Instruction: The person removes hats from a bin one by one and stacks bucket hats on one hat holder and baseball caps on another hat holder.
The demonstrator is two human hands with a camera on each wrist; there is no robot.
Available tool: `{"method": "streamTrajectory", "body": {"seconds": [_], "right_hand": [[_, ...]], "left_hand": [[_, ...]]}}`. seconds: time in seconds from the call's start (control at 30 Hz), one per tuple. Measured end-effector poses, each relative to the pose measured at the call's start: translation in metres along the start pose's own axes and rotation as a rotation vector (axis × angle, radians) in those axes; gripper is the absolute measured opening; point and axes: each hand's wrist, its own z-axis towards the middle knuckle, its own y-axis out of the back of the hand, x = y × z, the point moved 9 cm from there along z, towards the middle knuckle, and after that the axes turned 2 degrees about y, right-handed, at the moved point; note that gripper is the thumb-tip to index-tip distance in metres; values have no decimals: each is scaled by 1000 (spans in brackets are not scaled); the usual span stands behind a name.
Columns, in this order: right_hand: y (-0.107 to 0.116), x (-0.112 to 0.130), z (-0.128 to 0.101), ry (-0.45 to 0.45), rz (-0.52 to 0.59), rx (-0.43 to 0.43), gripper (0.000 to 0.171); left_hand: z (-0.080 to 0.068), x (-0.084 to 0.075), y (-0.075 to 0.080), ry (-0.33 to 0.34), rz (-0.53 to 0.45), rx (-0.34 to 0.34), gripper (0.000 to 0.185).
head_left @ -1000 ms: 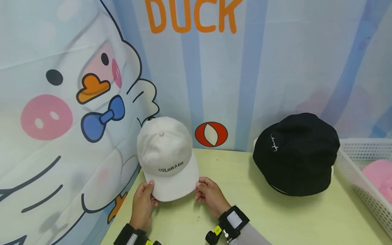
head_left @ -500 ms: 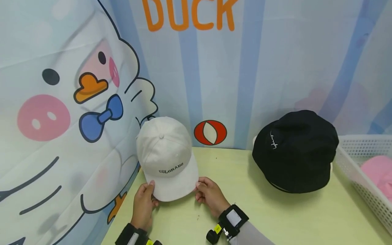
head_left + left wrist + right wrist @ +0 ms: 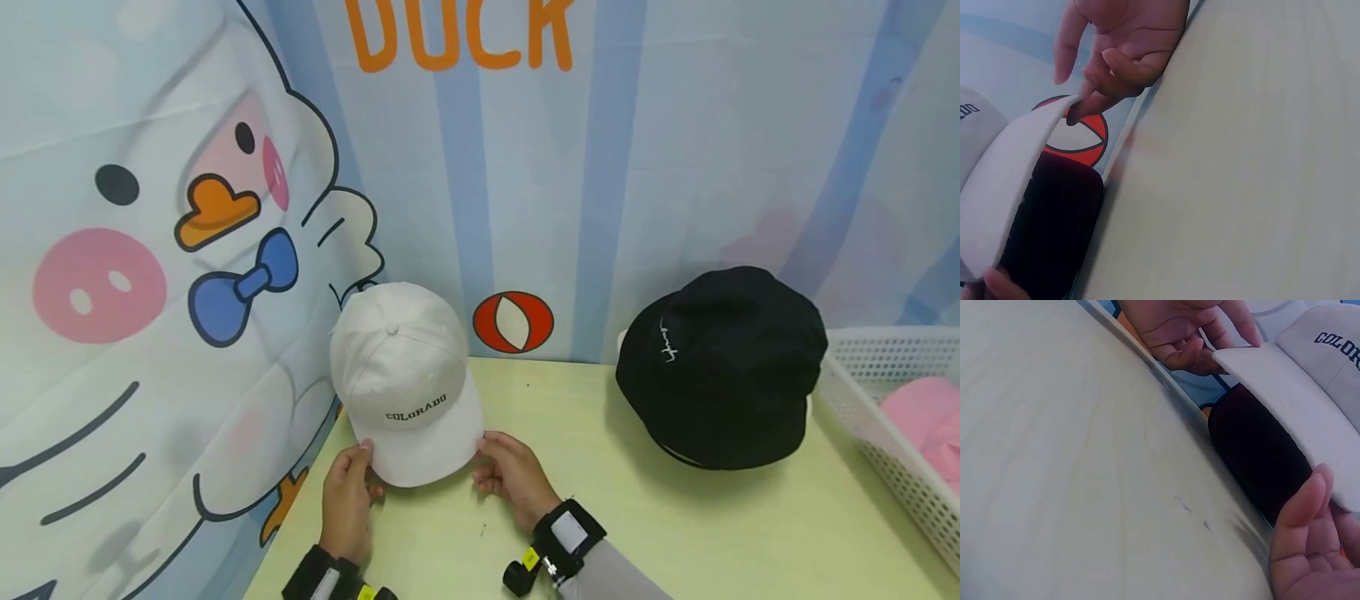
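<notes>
We see both hands on the brim of the white cap [image 3: 405, 379], the one marked COLORADO. The left hand [image 3: 347, 500] pinches the brim's left corner btwn thumb and curled fingers, and the right hand [image 3: 516, 477] pinches the right corner the same way; the wrist views show this too, w/ fingertips curled under the brim edge [image 3: 1035, 181] and a thumb on top [image 3: 1302, 503]. So both hands are closed on the cap, none free.

The cap sits at the back-left corner of the pale green table [image 3: 675, 533], crown up against the duck backdrop [image 3: 150, 250], brim pointing toward the person. It seems to stand on a dark form; we see a dark mass under the brim in both wrist views, but can't tell what it is.

Vs 1 s ago, little has changed: the cap has shifted a touch left and back, and the hands went w/ it, grip unchanged. The whole view also slid a bit, so part of that shift is likely head motion. We judge this as fine adjustment of the cap's seating, not a lift or carry.

Well apart on the right stands a black hat [image 3: 723, 367], untouched. At the far right edge is a white mesh basket [image 3: 862, 392] w/ 1 pink item [image 3: 926, 425] inside.
</notes>
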Motion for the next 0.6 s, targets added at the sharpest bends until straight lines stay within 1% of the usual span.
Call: {"method": "streamTrajectory", "body": {"seconds": [0.1, 0.2, 0.37, 0.6], "right_hand": [[1, 2, 0, -1, 3, 1, 46], [3, 3, 1, 5, 5, -17, 46], [11, 8, 3, 27, 13, -79, 45], [23, 18, 6, 49, 8, -165, 48]], "left_hand": [[0, -2, 2, -11, -23, -3, 43], [0, -4, 5, -20, -45, -23, 40], [-1, -7, 11, -23, -75, -79, 31], [-5, -14, 19, -22, -113, -132, 25]]}}
